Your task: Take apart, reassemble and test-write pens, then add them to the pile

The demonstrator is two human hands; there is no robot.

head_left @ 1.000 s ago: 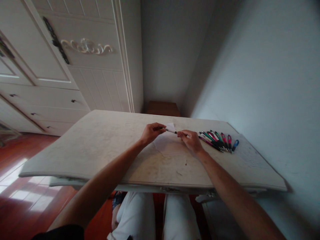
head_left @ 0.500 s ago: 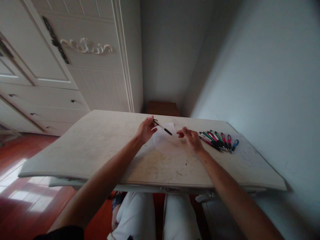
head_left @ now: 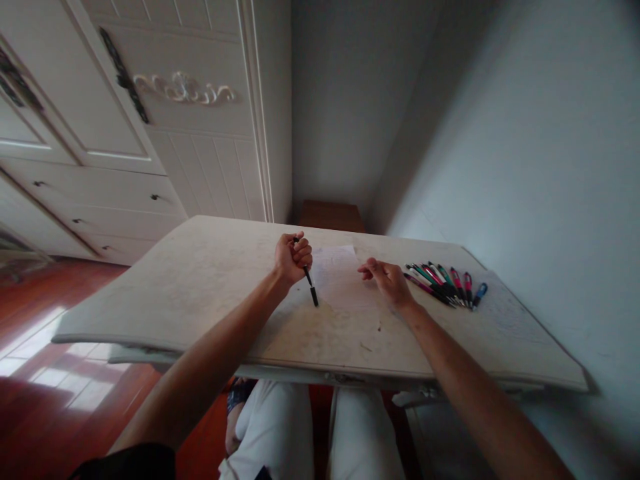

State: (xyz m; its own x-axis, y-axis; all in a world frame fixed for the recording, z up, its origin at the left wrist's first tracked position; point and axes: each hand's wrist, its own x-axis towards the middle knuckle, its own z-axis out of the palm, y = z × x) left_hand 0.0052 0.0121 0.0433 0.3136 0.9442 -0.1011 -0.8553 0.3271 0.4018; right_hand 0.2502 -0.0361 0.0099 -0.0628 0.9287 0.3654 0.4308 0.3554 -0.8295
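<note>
My left hand [head_left: 293,257] is closed in a fist round a black pen [head_left: 313,295], left of the paper. The pen slants down, its black lower end below the fist and its other end showing by the thumb. A white sheet of paper [head_left: 343,283] lies flat between my hands. Over its right edge is my right hand [head_left: 387,280], fingers curled in and thumb against them, with nothing visible in it. Several colourful pens [head_left: 443,283] lie fanned out on the table to the right of it.
The worn white table [head_left: 210,287] extends well to the left. A second sheet with scribbles [head_left: 505,310] lies at its right end, beside the grey wall [head_left: 525,167]. A white cabinet [head_left: 200,173] rises behind on the left. Small dark scraps [head_left: 367,347] lie near the front edge.
My left hand has closed into a fist round the pen, which has swung from pointing right to pointing downward. My right hand's fingers have drawn slightly together. The view has shifted a little.
</note>
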